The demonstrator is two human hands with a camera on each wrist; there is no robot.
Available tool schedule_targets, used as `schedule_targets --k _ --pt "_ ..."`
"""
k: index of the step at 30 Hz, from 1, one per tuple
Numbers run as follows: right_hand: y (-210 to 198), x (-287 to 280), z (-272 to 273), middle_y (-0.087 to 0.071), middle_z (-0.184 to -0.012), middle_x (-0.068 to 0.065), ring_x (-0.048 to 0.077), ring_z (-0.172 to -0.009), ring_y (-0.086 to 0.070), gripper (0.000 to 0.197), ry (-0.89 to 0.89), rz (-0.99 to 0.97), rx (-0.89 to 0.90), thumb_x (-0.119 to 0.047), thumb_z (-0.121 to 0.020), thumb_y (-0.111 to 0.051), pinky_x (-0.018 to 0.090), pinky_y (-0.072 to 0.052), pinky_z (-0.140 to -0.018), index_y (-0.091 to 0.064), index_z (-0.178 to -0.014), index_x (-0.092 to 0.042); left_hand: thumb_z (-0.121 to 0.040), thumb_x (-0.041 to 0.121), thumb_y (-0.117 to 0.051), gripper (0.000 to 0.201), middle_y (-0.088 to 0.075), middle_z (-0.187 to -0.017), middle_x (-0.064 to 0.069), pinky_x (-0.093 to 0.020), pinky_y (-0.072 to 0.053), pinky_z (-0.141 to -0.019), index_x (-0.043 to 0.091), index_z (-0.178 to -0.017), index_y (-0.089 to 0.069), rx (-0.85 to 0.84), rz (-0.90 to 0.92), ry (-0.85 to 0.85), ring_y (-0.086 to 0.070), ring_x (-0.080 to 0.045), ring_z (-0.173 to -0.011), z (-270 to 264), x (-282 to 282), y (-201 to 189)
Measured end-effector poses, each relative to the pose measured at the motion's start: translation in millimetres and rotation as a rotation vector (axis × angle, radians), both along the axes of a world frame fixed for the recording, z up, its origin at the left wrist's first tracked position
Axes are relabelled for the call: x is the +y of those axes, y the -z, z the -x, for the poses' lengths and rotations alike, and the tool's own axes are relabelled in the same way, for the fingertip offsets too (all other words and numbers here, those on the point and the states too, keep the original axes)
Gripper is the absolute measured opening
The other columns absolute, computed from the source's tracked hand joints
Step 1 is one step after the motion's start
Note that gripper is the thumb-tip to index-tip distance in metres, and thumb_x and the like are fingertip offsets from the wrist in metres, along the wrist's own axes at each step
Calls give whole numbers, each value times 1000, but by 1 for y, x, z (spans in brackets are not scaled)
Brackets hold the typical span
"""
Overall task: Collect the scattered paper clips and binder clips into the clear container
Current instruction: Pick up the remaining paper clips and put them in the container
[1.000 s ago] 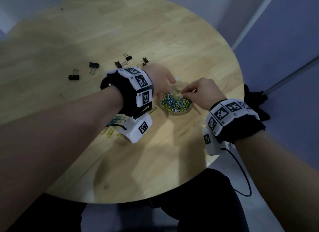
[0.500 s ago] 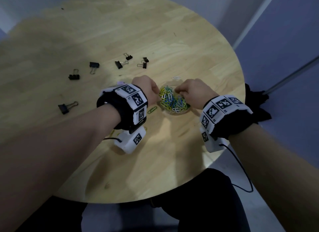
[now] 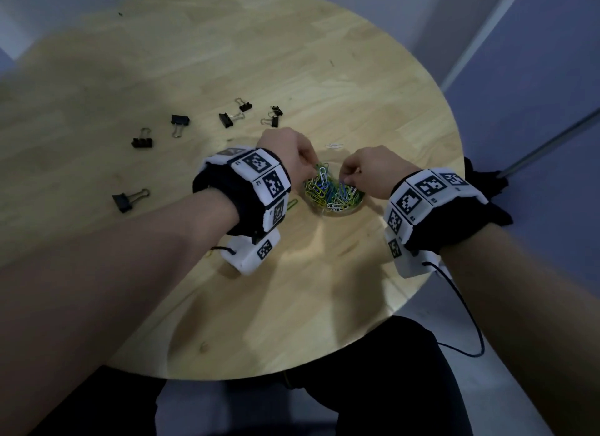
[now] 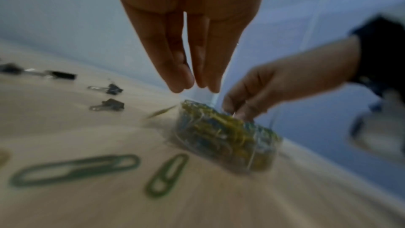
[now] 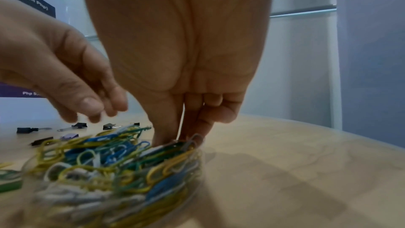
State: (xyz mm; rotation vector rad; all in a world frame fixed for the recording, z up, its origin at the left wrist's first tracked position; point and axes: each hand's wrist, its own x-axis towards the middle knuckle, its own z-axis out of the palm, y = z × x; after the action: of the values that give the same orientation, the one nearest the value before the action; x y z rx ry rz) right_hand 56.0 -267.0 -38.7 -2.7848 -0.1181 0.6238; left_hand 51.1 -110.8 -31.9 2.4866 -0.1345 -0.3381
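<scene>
Sitting on the round wooden table (image 3: 324, 62), the clear container (image 3: 337, 210) is being filled with coloured paper clips (image 3: 328, 192). Its contents are being pressed by the right hand (image 3: 367, 169), fingers bunched downward. Above its left rim, the left hand (image 3: 285, 150) is being held with fingers relaxed, holding nothing. Black binder clips (image 3: 180, 120) are being left scattered beyond.
</scene>
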Motion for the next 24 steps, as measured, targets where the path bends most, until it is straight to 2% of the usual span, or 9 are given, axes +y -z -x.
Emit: schedule_targets --k 3,5,7,9,12,15,19,21,24 --pt "-1 -1 -1 -68 -93 9 19 -94 -60 18 16 -52 -49 -2 -84 -57 21 -43 -77 -71 -95 -7 -86 29 -65 33 -64 -124 -1 -27 -43 -95 22 -118 -66 -21 -100 202 -57 -20 -116 -4 -2 4" --pt "-3 -3 0 -65 -81 5 13 -81 -57 17 29 -95 -103 1 -81 -60 15 -41 -67 -72 -90 -6 -88 28 -62 36 -60 -130 -1 -30 -42 -101 21 -123 -63 -22 -153 274 -53 -22 -122 -7 -3 9" --pt "-3 -6 3 -64 -77 4 10 -77 -56 17 55 -147 -167 2 -79 -60 10 -38 -58 -73 -89 -5 -89 26 -61 33 -62 -128 -1 -29 -41 -102 20 -122 -64 -45 -156 283 -54 -21 -121 -8 -1 12" --pt "-2 -8 10 -62 -74 2 11 -75 -56 17 73 -194 -208 0 -79 -61 9 -37 -58 -73 -88 -7 -89 23 -60 29 -66 -123 -2 -28 -42 -99 19 -118 -67 -67 -146 277 -57 -21 -116 -8 2 12" --pt "0 -11 24 -63 -73 1 10 -69 -54 15 48 -226 -179 -3 -78 -64 -3 -34 -57 -74 -87 -9 -90 24 -60 27 -68 -119 -2 -26 -42 -98 19 -114 -69 -99 -125 292 -59 -20 -114 -9 2 10" --pt "6 -12 31 -67 -79 3 1 -59 -50 14 25 -238 -150 -5 -75 -69 -2 -35 -58 -76 -86 -10 -90 24 -60 27 -68 -120 -2 -27 -42 -101 17 -114 -70 -81 -124 337 -59 -19 -116 -9 -1 9" --pt "8 -14 31 -66 -77 0 -3 -60 -54 11 87 -318 -177 -10 -76 -72 -1 -36 -58 -76 -86 -12 -92 16 -55 25 -69 -118 -3 -25 -41 -99 16 -112 -70 -123 -102 242 -61 -20 -112 -13 -7 4" --pt "5 -15 28 -65 -76 -2 3 -65 -56 10 130 -333 -249 -12 -78 -68 -1 -37 -61 -76 -86 -14 -92 10 -51 29 -68 -118 -4 -23 -41 -99 17 -112 -69 -135 -90 164 -61 -20 -112 -19 -8 0" --pt "2 -17 18 -66 -79 0 10 -73 -56 15 177 -296 -338 -10 -82 -61 1 -35 -60 -75 -90 -12 -90 5 -50 30 -70 -114 -7 -22 -43 -93 16 -108 -71 -89 -110 160 -63 -22 -108 -25 -8 -7"
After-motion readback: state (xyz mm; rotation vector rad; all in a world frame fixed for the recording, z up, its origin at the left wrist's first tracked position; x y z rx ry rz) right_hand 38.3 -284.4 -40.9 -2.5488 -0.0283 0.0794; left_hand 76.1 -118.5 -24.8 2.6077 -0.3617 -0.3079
